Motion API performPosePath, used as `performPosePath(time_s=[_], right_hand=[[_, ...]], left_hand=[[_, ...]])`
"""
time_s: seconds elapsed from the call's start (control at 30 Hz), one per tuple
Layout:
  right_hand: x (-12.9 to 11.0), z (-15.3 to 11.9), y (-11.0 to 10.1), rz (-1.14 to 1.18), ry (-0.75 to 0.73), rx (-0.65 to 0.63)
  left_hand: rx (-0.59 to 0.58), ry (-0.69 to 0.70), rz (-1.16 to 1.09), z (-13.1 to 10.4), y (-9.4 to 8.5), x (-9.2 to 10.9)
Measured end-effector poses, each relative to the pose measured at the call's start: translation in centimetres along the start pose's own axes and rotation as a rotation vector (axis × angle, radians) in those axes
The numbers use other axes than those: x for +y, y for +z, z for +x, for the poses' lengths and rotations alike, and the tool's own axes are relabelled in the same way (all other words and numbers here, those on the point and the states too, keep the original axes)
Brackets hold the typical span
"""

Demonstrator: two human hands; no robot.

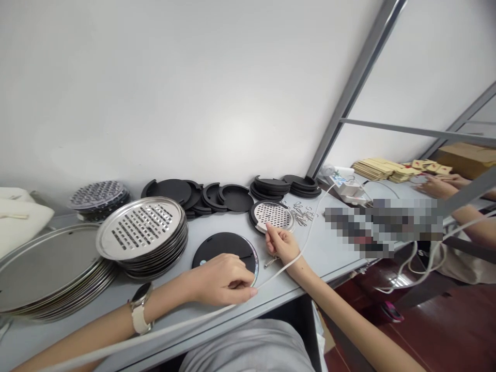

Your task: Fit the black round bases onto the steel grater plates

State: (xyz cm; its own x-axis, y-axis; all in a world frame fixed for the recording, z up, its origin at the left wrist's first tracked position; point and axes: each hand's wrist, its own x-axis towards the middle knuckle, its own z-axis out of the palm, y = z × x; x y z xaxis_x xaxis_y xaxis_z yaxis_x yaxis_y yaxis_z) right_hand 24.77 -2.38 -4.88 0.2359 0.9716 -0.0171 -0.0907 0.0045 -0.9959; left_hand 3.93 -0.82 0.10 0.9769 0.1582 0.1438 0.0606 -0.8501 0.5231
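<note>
A: What's in the round black holder (253, 219)?
B: A perforated metal plate (274, 214), just beside your nearly closed right hand (282, 244); your left hand (225, 279) curls loosely over the black disc (219, 244). Whether either grips anything, I can't tell.

A brown cardboard box (468, 161) is sitting near stacked flat tan pieces (374, 169); a grey metal post (353, 88) is rising by a white wall (174, 93).

workshop: stacked metal discs (143, 237) along a workbench (329, 256)
</note>
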Motion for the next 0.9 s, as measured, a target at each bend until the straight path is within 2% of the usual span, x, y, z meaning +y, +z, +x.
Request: performPosePath(time_s=[0.13, 0.3, 0.53, 0.7, 0.9], right_hand=[[-0.2, -0.1, 0.0, 0.059, 0.040, 0.014], [-0.9, -0.4, 0.1, 0.231, 0.106, -0.067], [-1.0, -0.9, 0.0, 0.302, 0.023, -0.129], [-1.9, -1.5, 0.2, 0.275, -0.054, -0.258], [-2.4, -2.2, 0.4, 0.329, -0.042, -0.511]], left_hand=[[0.003, -0.015, -0.021, 0.0, -0.1, 0.1], [0.002, -0.015, -0.010, -0.1, 0.0, 0.1], [-0.003, -0.013, 0.007, -0.1, -0.1, 0.1], [0.007, -0.007, 0.025, 0.0, 0.0, 0.1], [0.004, -0.003, 0.021, 0.0, 0.0, 0.1]])
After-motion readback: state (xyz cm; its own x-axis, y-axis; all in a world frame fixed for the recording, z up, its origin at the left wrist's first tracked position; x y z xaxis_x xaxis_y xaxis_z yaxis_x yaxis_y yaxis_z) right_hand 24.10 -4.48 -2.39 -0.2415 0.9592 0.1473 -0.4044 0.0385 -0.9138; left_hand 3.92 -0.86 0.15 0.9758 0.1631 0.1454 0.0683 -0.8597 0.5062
